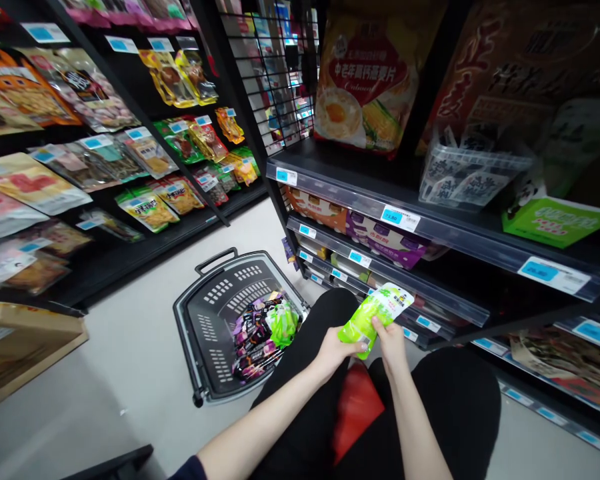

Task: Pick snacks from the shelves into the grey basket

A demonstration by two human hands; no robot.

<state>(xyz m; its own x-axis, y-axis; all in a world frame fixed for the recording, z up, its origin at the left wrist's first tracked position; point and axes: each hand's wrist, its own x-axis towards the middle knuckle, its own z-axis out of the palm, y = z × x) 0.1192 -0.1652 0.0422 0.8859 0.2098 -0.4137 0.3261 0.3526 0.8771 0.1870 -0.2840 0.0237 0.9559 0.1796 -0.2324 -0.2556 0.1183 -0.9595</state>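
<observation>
Both my hands grip one bright green and white snack pouch [367, 319], tilted above my lap. My left hand [336, 350] pinches its lower left corner, the thumb lying across the front. Along the right edge, my right hand [387, 337] holds it with the thumb on the front; the fingers behind are hidden. To the left on the floor sits a dark grey shopping basket [215, 293]. In it lie several dark purple and black packets [255, 340] and a green packet [283, 323].
Shelves of bagged snacks [150, 208] line the left. On the right, a black shelf unit carries an oatmeal bag [365, 87], a clear plastic bin [473, 173] and a green display box [555, 220]. A cardboard box [30, 353] stands at lower left. My bent knees are close to the right shelves.
</observation>
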